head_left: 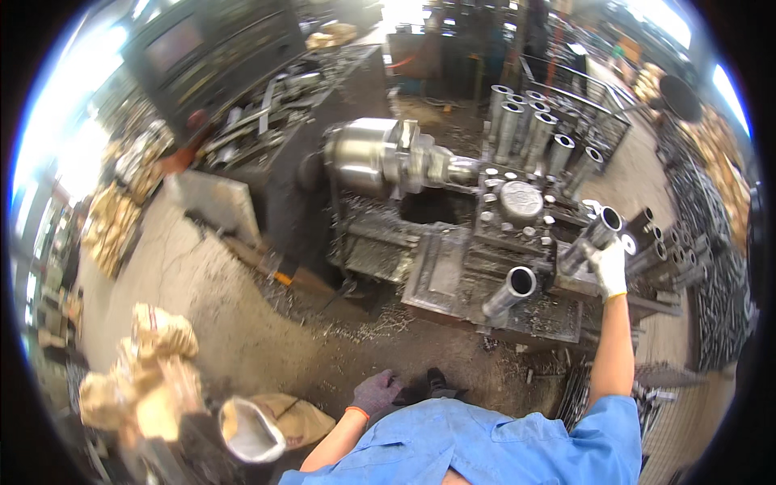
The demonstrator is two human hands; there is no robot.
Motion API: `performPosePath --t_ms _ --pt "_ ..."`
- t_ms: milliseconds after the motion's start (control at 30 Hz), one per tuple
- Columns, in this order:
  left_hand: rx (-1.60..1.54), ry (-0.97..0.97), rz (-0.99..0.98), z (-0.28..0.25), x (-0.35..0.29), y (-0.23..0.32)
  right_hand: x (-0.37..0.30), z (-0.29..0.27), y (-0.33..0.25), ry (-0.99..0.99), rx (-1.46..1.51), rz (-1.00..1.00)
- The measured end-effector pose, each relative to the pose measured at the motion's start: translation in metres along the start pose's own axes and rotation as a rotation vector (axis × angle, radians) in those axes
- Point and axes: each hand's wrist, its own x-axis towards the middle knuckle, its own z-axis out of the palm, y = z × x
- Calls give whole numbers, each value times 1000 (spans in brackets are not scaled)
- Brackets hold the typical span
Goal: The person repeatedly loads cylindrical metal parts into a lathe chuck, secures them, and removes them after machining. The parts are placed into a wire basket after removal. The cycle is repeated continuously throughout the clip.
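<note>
My right hand (608,271), in a white glove, reaches out to the right. Its fingers are closed on a grey metal tube (579,253) that leans with its round mouth upward. A second metal tube (503,301) stands tilted near the front of the machine bed, apart from both hands. Low in front of my body hangs my left hand (377,394), in a greyish-purple glove. Its fingers look loosely stretched, and nothing shows in them. Beyond the tubes, a bolted tool post (520,202) faces a shiny lathe chuck (365,153).
Several flanged tubes (540,133) stand behind the tool post. More tubes (671,255) lie stacked right of my right hand. Metal chips (380,323) litter the floor below the machine. Sacks (153,372) and an opened bag (255,428) sit at the lower left.
</note>
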Motion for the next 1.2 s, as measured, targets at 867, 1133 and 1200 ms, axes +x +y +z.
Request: performPosePath --t_ms 867,1133,1200 --pt "-1348 3091 -1422 501 -507 -76 -816 294 -233 -2279 195 -1547" --pt "-416 2643 -3000 527 -506 21 -1014 275 -265 -2590 380 -1627" --pt "-449 2431 -3112 540 -505 28 -1038 272 -271 -2494 337 -1814"
